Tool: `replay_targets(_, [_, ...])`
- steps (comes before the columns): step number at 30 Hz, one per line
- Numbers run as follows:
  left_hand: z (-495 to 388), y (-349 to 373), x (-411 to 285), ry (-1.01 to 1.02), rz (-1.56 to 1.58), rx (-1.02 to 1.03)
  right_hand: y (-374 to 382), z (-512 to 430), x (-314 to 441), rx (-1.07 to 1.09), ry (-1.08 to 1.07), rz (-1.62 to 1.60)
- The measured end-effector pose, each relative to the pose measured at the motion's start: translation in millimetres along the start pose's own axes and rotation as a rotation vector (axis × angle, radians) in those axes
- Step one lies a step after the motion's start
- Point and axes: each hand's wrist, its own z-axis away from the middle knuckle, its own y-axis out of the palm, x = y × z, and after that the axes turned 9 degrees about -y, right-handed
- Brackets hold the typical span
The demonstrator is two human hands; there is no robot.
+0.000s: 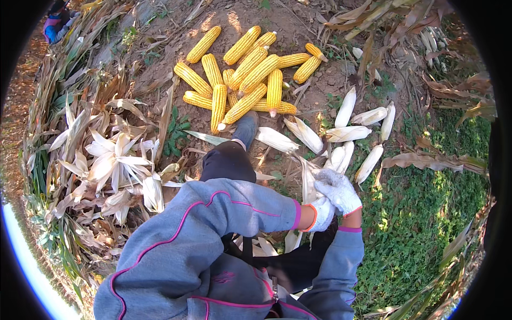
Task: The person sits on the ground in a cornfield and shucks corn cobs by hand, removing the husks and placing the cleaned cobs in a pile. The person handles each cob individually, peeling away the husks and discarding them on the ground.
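Note:
Both my hands wear white knit gloves and meet low on the right, close together. My right hand has its fingers bent against a pale ear of corn in its husk. Just below it, my left hand reaches in from the left, its fingers mostly hidden by the right hand. Several more ears in husk lie around and beyond my hands. Ahead, a loose pile of bare yellow corn cobs rests on the soil, some touching the front of my shoe.
Dry peeled husks heap up on my left. Cut corn stalks lie at the far right. Green low plants cover the ground right of me. Another person is partly visible at the far upper left.

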Motion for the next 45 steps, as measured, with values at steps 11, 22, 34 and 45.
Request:
replay_targets(11, [8.1, -33.6, -16.4, 0.445, -0.714, 0.358, -39.7, -37.0, -43.0, -1.094, -0.123, -0.655])
replay_targets(22, [-43.5, 38.7, -101.8, 0.11, -1.806, 0.822, -89.6, -119.5, -7.8, -1.353, -0.208, -1.047])
replay_targets(34, [46.5, 20.2, -70.3, 0.582, -2.48, -0.191, 137.0, -157.6, 268.7, 0.24, -1.154, -0.114])
replay_targets(45, [62.5, -14.3, -28.3, 1.152, -2.803, -0.512, 69.4, -153.2, -100.0, -0.715, 0.207, -0.372])
